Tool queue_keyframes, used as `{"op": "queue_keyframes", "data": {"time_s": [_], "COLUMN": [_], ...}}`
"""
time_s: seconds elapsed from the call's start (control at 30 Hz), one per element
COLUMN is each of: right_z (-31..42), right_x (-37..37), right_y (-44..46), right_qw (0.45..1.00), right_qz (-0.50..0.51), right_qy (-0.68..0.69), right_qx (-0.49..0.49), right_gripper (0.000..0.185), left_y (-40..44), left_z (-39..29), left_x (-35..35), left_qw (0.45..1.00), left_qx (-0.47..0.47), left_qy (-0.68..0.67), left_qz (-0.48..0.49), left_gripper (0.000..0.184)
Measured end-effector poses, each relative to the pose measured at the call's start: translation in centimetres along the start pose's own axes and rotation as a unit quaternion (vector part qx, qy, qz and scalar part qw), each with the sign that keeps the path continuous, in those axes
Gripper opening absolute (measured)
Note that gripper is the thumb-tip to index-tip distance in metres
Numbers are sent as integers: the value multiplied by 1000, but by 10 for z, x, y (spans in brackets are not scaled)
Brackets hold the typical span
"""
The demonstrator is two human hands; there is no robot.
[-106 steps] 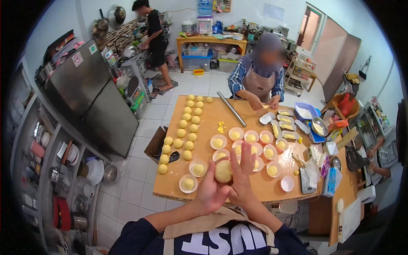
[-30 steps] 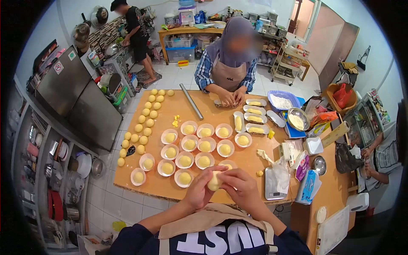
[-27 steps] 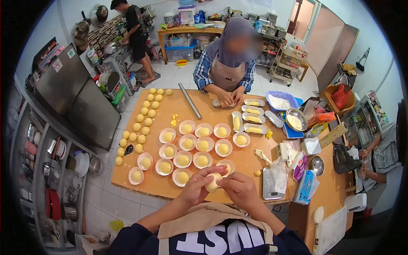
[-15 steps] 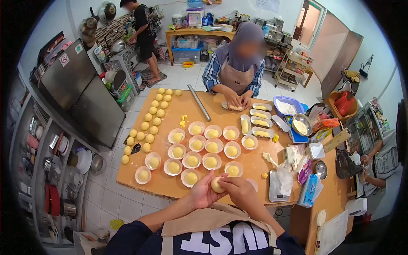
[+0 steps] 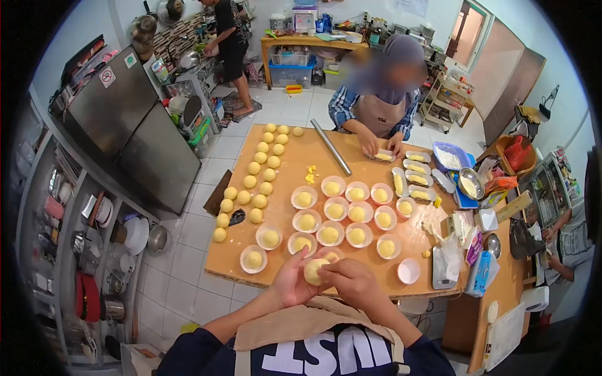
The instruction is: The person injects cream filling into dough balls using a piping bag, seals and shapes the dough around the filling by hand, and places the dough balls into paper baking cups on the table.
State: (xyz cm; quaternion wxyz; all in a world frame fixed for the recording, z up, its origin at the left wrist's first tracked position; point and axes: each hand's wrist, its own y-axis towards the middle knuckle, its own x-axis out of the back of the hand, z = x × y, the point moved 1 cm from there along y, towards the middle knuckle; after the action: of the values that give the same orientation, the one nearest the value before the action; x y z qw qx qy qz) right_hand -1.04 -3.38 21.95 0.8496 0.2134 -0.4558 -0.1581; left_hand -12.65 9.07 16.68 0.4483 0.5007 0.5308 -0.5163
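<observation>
A round ball of pale yellow dough (image 5: 315, 271) is held between my two hands, above the near edge of the table. My left hand (image 5: 292, 281) cups it from the left, palm up, with the thumb side raised. The fingers of my right hand (image 5: 355, 281) are bent and pinch the ball's right side. Just beyond my hands, several paper cups with dough balls, such as a filled cup (image 5: 328, 236), stand in rows. One paper cup (image 5: 408, 271) right of my hands has no ball in it.
Loose dough balls (image 5: 253, 168) line the left of the wooden table (image 5: 232, 266). A metal rolling pin (image 5: 331, 147) lies at the back. Across the table, a co-worker (image 5: 382, 116) handles a small oblong tin. A kitchen scale (image 5: 446, 266) and a blue packet (image 5: 481, 274) stand on the right.
The view has shifted, so the table appears farther right. My hands still hold the dough ball, with the right fingers on its side. The co-worker's head has moved.
</observation>
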Motion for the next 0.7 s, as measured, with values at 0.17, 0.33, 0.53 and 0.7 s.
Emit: {"op": "queue_keyframes", "data": {"time_s": [0.17,0.33,0.53,0.7], "right_z": [21,31,58,58], "right_x": [-41,-62,-58,-50], "right_y": [22,22,36,37], "right_qw": [996,996,977,992], "right_qz": [-20,-80,-150,-108], "right_qy": [22,-6,28,12], "right_qx": [-84,-49,-147,-70], "right_gripper": [29,30,21,25], "left_y": [-39,-54,-60,-61], "left_z": [-17,-28,-35,-40], "left_x": [1,5,-19,-23], "left_qw": [989,993,948,974], "left_qx": [-1,-32,-122,-106], "left_qy": [43,81,282,195], "left_qz": [-141,-75,-79,-50], "left_gripper": [57,58,49,49]}}
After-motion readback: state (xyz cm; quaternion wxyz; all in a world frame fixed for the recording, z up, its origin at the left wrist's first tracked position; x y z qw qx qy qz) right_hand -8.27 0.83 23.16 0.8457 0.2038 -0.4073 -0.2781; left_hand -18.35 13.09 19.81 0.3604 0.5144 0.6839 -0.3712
